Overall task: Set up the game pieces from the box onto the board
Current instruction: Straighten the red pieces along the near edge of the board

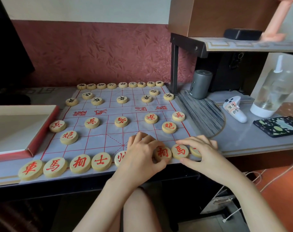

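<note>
The xiangqi board (109, 139), a thin sheet with red lines, lies flat on the desk (242, 143), its near edge along the desk's near edge. Both hands work at the right end of the near row.

The left hand (142, 156) is curled knuckles-up over the row. It pinches the right 相 piece (163, 153) between forefinger and thumb, with the thumb on the disc's near rim. Its palm covers the spot between that disc and the 帅 piece (119, 158), which is half hidden.

The right hand (204, 153) lies flatter. Its forefinger reaches along the far rim of the right 馬 piece (180, 151) and its thumb touches the near rim, so the disc sits lightly pinched. The other fingers cover most of the corner piece (195, 151).

Left of the hands, the 士 piece (101, 161), left 相 piece (80, 163), left 馬 piece (55, 166) and 車 piece (30, 169) stand almost touching. Red soldiers (92, 122) and cannons (68, 137) fill the near half, and black pieces (122, 99) fill the far half.

The open box (33, 141) sits at the board's left edge. Right of the board are a grey cylinder (201, 84), a clear bottle (273, 91) and a phone (279, 126).
</note>
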A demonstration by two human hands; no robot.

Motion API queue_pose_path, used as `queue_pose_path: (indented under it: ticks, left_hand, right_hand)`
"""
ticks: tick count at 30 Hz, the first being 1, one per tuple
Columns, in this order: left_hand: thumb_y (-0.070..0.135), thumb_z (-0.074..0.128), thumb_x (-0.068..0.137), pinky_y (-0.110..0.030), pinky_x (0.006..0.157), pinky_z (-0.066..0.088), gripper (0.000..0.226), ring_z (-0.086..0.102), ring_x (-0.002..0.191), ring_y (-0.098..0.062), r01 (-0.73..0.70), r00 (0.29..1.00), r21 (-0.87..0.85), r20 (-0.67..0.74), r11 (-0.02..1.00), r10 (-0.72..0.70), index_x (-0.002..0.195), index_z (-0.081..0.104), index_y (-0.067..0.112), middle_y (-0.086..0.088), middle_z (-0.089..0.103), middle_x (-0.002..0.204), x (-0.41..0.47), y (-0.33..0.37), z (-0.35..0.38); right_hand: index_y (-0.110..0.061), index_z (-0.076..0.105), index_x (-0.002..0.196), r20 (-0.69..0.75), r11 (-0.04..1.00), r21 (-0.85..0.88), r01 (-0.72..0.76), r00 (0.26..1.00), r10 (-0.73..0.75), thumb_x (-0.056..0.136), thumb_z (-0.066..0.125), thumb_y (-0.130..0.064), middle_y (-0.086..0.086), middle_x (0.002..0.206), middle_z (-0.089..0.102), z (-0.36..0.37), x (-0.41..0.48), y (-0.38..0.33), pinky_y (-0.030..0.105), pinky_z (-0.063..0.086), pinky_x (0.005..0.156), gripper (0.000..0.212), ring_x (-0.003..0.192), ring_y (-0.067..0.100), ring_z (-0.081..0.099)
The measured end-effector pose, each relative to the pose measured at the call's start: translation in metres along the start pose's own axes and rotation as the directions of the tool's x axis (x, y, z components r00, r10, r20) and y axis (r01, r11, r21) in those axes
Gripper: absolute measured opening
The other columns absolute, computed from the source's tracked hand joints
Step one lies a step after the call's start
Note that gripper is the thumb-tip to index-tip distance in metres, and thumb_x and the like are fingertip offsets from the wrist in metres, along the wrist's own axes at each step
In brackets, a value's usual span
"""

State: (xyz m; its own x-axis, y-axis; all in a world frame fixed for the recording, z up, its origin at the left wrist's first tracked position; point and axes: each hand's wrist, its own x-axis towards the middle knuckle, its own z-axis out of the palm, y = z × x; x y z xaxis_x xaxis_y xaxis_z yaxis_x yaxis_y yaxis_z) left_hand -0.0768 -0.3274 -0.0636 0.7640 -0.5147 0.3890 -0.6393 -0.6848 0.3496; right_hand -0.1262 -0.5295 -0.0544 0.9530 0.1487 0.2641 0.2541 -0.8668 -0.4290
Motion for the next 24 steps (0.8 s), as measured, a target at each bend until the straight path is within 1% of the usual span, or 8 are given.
queue_pose_path:
  ticks: [3, 5, 7, 12, 15, 18, 20, 24]
  left_hand:
    - [0.063, 0.045, 0.071, -0.021, 0.087, 0.022, 0.054, 0.041, 0.106, -0.012, 0.007, 1.0, -0.005, 0.011, 1.0, -0.006, 0.111, 0.062, 0.032, 0.014, 0.06, 0.104, -0.001, -0.001, 0.0]
    - [0.067, 0.041, 0.07, -0.02, 0.088, 0.021, 0.062, 0.039, 0.111, -0.011, 0.009, 1.0, -0.016, 0.01, 1.0, -0.009, 0.117, 0.06, 0.031, 0.014, 0.057, 0.112, 0.0, -0.001, -0.001]
    - [0.064, 0.041, 0.074, -0.019, 0.09, 0.022, 0.058, 0.039, 0.113, -0.008, -0.017, 1.0, -0.041, 0.018, 0.999, 0.018, 0.119, 0.058, 0.032, 0.015, 0.055, 0.116, 0.002, 0.002, -0.002]
    - [0.048, 0.043, 0.083, -0.024, 0.094, 0.036, 0.041, 0.045, 0.112, -0.003, -0.145, 0.985, -0.138, 0.072, 0.98, 0.156, 0.115, 0.061, 0.029, 0.019, 0.059, 0.117, 0.002, 0.016, 0.001]
    - [0.046, 0.041, 0.084, -0.016, 0.09, 0.036, 0.04, 0.045, 0.111, -0.001, -0.169, 0.979, -0.133, 0.092, 0.977, 0.182, 0.114, 0.063, 0.029, 0.019, 0.06, 0.119, 0.001, 0.021, 0.005]
    - [0.042, 0.047, 0.085, -0.002, 0.08, 0.027, 0.034, 0.045, 0.108, 0.0, -0.173, 0.978, -0.122, 0.099, 0.977, 0.185, 0.111, 0.065, 0.029, 0.018, 0.061, 0.118, 0.001, 0.023, 0.004]
    - [0.036, 0.053, 0.087, 0.003, 0.079, 0.025, 0.029, 0.045, 0.107, 0.001, -0.168, 0.978, -0.129, 0.106, 0.977, 0.182, 0.111, 0.066, 0.029, 0.018, 0.061, 0.118, 0.0, 0.023, 0.003]
    - [0.029, 0.057, 0.086, 0.01, 0.084, 0.018, 0.025, 0.046, 0.106, 0.0, -0.162, 0.978, -0.157, 0.109, 0.974, 0.18, 0.108, 0.067, 0.025, 0.015, 0.063, 0.116, 0.0, 0.024, 0.002]
  right_hand:
    - [-0.045, 0.047, 0.117, -0.015, 1.0, 0.027, -0.007, 1.0, 0.007, 0.078, 0.069, -0.043, -0.036, 0.11, 0.044, -0.002, -0.002, 0.0, 0.004, 0.012, 0.093, 0.045, 0.114, -0.02, 0.021]
    - [-0.044, 0.049, 0.12, -0.038, 0.999, 0.042, -0.017, 0.999, 0.019, 0.07, 0.061, -0.057, -0.034, 0.118, 0.046, -0.006, -0.004, 0.006, 0.006, 0.013, 0.095, 0.054, 0.121, -0.011, 0.028]
    - [-0.046, 0.051, 0.118, -0.06, 0.998, 0.049, -0.046, 0.997, 0.049, 0.065, 0.057, -0.062, -0.033, 0.118, 0.049, -0.013, -0.008, 0.015, 0.01, 0.017, 0.097, 0.055, 0.121, -0.007, 0.032]
    - [-0.04, 0.055, 0.116, -0.067, 0.987, 0.105, -0.119, 0.99, 0.127, 0.072, 0.074, -0.041, -0.027, 0.116, 0.052, -0.022, -0.016, 0.034, 0.028, 0.03, 0.103, 0.048, 0.114, -0.006, 0.038]
    - [-0.031, 0.061, 0.112, -0.092, 0.98, 0.132, -0.149, 0.982, 0.162, 0.062, 0.071, -0.052, -0.023, 0.108, 0.053, -0.019, -0.015, 0.035, 0.022, 0.034, 0.094, 0.054, 0.106, -0.001, 0.045]
    - [-0.029, 0.062, 0.1, -0.145, 0.975, 0.123, -0.184, 0.969, 0.201, 0.061, 0.081, -0.04, -0.017, 0.098, 0.054, -0.013, -0.01, 0.034, 0.015, 0.035, 0.084, 0.044, 0.096, 0.0, 0.047]
    - [-0.03, 0.062, 0.098, -0.149, 0.973, 0.122, -0.194, 0.966, 0.211, 0.064, 0.082, -0.033, -0.016, 0.094, 0.054, -0.012, -0.008, 0.034, 0.019, 0.036, 0.081, 0.04, 0.093, 0.001, 0.048]
    - [-0.035, 0.058, 0.113, -0.051, 0.979, 0.115, -0.166, 0.984, 0.172, 0.075, 0.075, -0.024, -0.023, 0.1, 0.054, -0.018, -0.012, 0.033, 0.029, 0.03, 0.099, 0.043, 0.103, -0.003, 0.045]
